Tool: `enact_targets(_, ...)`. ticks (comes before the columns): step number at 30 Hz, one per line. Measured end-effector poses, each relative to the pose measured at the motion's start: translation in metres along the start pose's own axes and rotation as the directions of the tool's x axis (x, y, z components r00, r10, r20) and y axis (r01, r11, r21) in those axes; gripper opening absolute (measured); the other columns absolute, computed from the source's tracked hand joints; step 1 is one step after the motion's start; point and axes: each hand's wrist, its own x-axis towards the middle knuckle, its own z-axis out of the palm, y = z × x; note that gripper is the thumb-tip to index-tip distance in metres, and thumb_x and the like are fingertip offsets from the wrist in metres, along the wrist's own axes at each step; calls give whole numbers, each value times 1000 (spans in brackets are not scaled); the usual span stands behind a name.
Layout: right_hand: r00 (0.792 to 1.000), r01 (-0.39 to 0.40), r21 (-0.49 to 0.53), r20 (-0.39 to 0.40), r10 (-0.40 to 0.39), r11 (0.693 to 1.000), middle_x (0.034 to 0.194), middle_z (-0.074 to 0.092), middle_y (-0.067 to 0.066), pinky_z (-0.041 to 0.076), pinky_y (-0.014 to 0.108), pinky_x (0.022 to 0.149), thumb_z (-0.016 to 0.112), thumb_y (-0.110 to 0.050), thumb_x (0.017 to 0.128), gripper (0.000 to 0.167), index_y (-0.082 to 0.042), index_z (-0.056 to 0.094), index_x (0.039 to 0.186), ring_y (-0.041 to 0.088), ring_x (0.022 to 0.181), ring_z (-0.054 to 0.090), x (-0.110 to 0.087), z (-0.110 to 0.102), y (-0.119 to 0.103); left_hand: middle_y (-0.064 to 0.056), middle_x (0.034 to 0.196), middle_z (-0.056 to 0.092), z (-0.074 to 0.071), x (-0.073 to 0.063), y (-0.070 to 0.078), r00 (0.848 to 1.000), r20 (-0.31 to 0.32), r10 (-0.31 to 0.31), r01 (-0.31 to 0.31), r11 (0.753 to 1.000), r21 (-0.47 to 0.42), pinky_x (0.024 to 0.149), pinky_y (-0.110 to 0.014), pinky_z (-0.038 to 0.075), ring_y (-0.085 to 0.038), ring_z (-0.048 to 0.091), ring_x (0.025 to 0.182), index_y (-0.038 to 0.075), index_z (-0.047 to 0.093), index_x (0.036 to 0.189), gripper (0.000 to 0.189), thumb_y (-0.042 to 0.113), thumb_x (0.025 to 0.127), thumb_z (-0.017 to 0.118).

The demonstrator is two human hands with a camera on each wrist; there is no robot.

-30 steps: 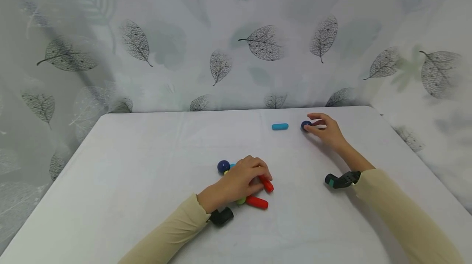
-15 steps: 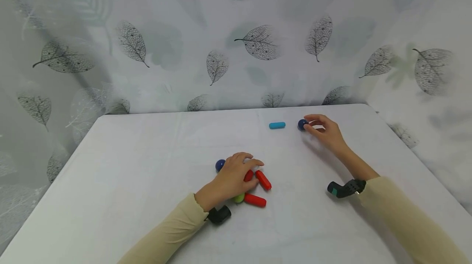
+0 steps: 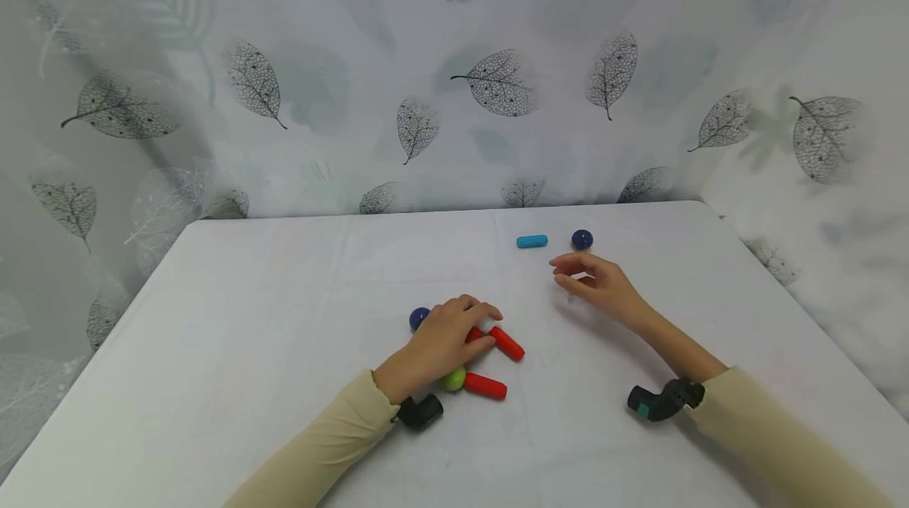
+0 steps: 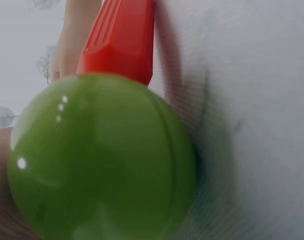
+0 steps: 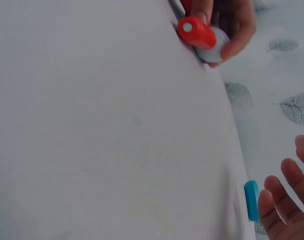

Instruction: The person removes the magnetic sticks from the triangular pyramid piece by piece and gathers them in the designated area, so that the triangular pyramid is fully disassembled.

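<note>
My left hand (image 3: 439,344) lies over a cluster of toy balls and rods left of the table's middle. Its fingers curl round a white ball (image 5: 215,49), with the thumb against a red rod (image 5: 196,33) in the right wrist view. Another red rod (image 3: 486,386) joins a green ball (image 3: 453,379) below the palm; that ball fills much of the left wrist view. A dark blue ball (image 3: 418,319) peeks out behind the knuckles. Holding nothing, my right hand (image 3: 596,283) hovers with loosely bent fingers, nearer me than a second dark blue ball (image 3: 582,239). The palm hides part of the cluster.
A light blue rod (image 3: 532,241) lies near the far edge, left of the second blue ball and apart from it. White cloth (image 3: 284,319) covers the table. A leaf-print curtain (image 3: 327,98) hangs behind it. Black cameras (image 3: 420,413) are strapped to both wrists.
My right hand has let go of the dark blue ball and drawn back toward me and slightly left. The ball stays near the far edge. The left hand has eased slightly off the red rods.
</note>
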Motion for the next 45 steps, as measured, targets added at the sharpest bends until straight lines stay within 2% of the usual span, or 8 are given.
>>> enact_targets(4,992,52,64,111,-59,997,111,64,25,54,21,74,64,-1,92,28,7,61,118,3,95,59,-4,14,-7,-6,115,61,-1,1,0,1000,7,-9,9,1000,-6,86,-38,46,-19,57,102,19,63,122,30,27,93,67)
enact_targets(8,970,97,118,210,-120,988,110,64,24,55,24,71,62,1,92,27,6,61,118,12,90,61,-8,25,-12,-7,115,61,-1,1,0,1000,-1,-3,3,1000,-5,85,-38,46,-19,57,101,19,63,122,30,26,93,68)
enact_targets(12,942,87,177,306,-138,980,109,63,22,55,24,75,61,0,94,27,7,59,120,22,86,63,-12,34,-15,-7,114,62,-1,1,0,1000,-12,2,-2,1000,4,85,-38,47,-20,58,100,19,64,121,30,26,93,68)
enact_targets(16,923,69,197,359,-137,978,108,64,19,54,24,80,62,-2,94,28,4,59,121,21,89,64,-15,43,-18,-8,114,62,0,1,-1,1000,-21,0,0,1000,7,86,-40,47,-21,59,100,18,64,122,31,26,92,68)
enact_targets(25,931,126,-2,346,-117,992,90,63,-1,49,23,68,77,-17,85,33,-10,63,114,14,78,58,-17,60,-27,-9,113,61,0,1,-2,999,-51,4,-4,1000,-1,85,-41,48,-21,61,98,17,64,122,33,25,91,70)
enact_targets(30,943,122,-73,318,-93,990,88,62,-3,48,24,68,79,-19,83,32,-12,62,109,15,76,58,-16,64,-31,-9,112,62,0,2,-2,998,-60,19,-20,999,-27,85,-40,49,-21,61,96,16,64,121,32,24,91,70)
enact_targets(39,946,96,-57,316,-73,994,91,64,-4,46,23,66,77,-17,85,27,-13,66,109,16,79,55,-16,60,-27,-9,109,65,1,2,-4,991,-101,93,-101,991,-83,78,-32,49,-18,62,87,12,67,115,22,16,93,67)
enact_targets(45,934,69,41,348,-79,997,91,67,-3,46,22,67,75,-14,86,21,-14,67,106,14,78,56,-12,55,-22,-8,110,66,1,1,-5,989,-99,112,-121,989,-88,81,-35,50,-18,62,90,12,66,115,22,16,94,66)
